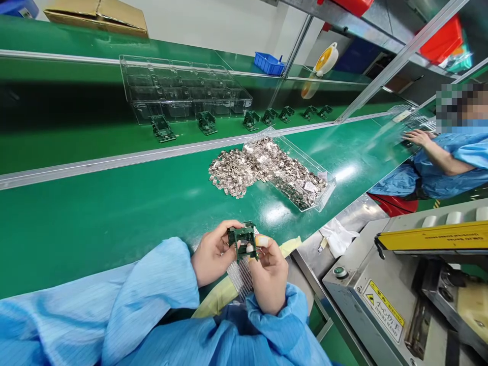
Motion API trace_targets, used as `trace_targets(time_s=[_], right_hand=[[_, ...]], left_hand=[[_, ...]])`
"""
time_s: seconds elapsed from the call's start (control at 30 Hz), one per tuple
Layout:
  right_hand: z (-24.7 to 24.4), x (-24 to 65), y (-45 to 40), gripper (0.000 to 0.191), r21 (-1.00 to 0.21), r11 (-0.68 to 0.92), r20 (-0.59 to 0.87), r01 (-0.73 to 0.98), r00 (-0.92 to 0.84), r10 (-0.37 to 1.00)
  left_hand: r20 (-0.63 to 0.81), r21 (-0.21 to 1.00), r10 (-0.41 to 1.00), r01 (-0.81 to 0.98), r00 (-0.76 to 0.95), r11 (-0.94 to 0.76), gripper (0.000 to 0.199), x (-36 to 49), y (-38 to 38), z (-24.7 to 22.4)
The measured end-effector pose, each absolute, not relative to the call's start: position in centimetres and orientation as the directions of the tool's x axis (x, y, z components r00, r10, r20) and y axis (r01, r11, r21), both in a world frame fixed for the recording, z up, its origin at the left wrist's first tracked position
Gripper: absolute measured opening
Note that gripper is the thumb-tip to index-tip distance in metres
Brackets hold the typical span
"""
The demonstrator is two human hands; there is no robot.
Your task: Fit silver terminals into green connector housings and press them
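Note:
Between my two hands, near the front edge of the bench, is a dark green plastic frame (pixel 241 239) with an open middle. The fingers of my left hand (pixel 213 254) grip its left side. My right hand (pixel 270 269), with yellowish-white wraps on its fingertips, pinches the right side. Whether a small part is also between my fingers I cannot make out. Beyond my hands lies a heap of small metal pieces (pixel 232 173), spilling from a tipped clear plastic bin (pixel 324 195). Similar green frames (pixel 162 127) stand in a row farther back.
A clear compartment tray (pixel 183 89) sits behind the row of frames. Close on the right is a grey machine (pixel 354 284) with a yellow bar (pixel 434 237) and a warning label. A co-worker (pixel 438 168) in blue works at the far right. A cardboard box (pixel 97 15) rests on the upper shelf.

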State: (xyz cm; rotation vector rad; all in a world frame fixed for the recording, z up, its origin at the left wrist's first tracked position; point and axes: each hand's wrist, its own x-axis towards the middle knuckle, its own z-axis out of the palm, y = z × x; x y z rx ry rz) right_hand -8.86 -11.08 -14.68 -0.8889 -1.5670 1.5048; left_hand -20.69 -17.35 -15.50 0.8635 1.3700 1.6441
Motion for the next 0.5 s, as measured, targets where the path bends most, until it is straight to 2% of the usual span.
trace_targets(time_s=[0.27, 0.5], right_hand=[[-14.2, -9.5, -11.0, 0.016, -0.983, -0.139, -0.076, -0.122, -0.418, 0.905], [-14.2, -9.3, -11.4, 0.022, -0.968, -0.199, -0.113, -0.156, -0.436, 0.893]], left_hand=[[0.001, 0.995, 0.887, -0.092, -0.462, -0.049, 0.033, -20.5, -17.8, -15.0], [0.0, 0.988, 0.885, -0.134, -0.465, -0.071, 0.031, -20.4, -17.8, -14.1]])
